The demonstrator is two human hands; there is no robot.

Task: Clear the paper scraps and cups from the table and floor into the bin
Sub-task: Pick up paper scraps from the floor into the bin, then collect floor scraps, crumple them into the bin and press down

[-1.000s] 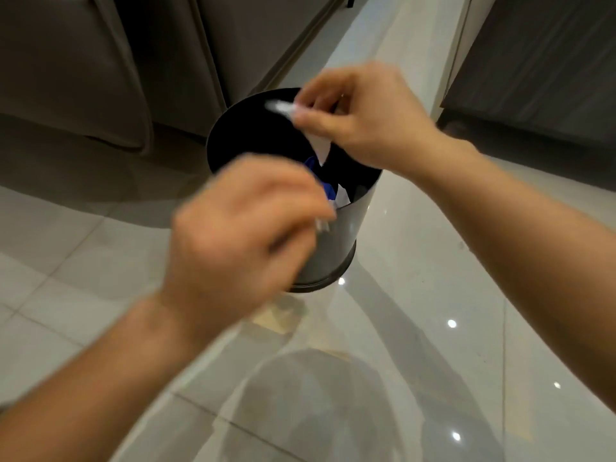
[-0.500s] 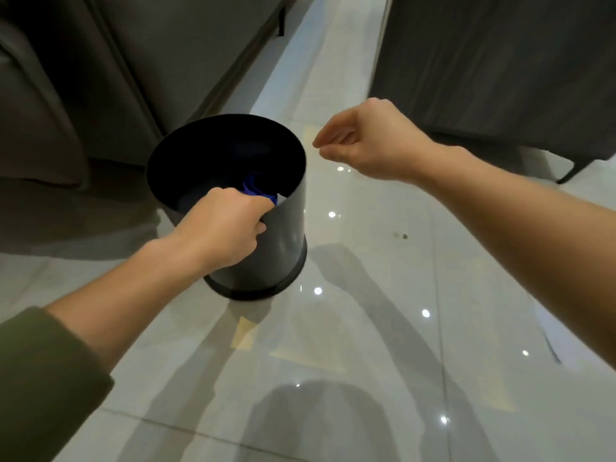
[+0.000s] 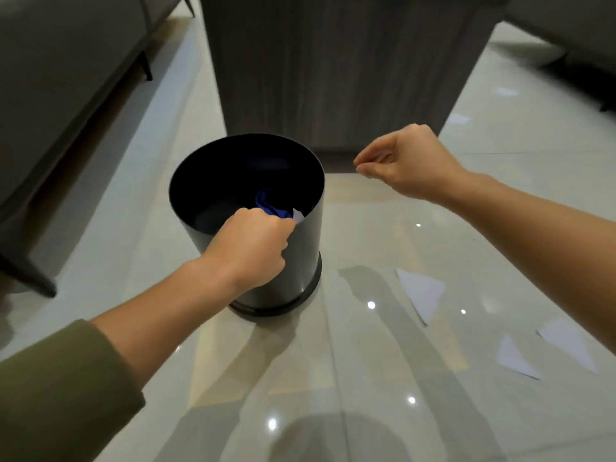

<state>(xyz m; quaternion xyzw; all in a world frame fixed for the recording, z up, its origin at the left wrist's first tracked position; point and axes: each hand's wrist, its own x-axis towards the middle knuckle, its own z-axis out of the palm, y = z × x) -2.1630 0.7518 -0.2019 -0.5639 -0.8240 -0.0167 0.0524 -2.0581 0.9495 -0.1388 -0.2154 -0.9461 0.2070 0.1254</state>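
A dark round bin stands on the glossy tiled floor. Inside it lie a crumpled blue thing and a white paper scrap. My left hand grips the bin's near rim, fingers curled over the edge. My right hand hovers to the right of the bin, fingers loosely curled with nothing in them. Three white triangular paper scraps lie on the floor to the right: one near the bin, two more further right.
A dark wood-grain cabinet rises just behind the bin. A grey sofa on thin legs runs along the left. Two more white scraps lie on the floor beside the cabinet, far right.
My right hand let go of a white scrap over the bin and now holds nothing. My left hand took hold of the bin's rim. Floor scraps have come into view on the right.
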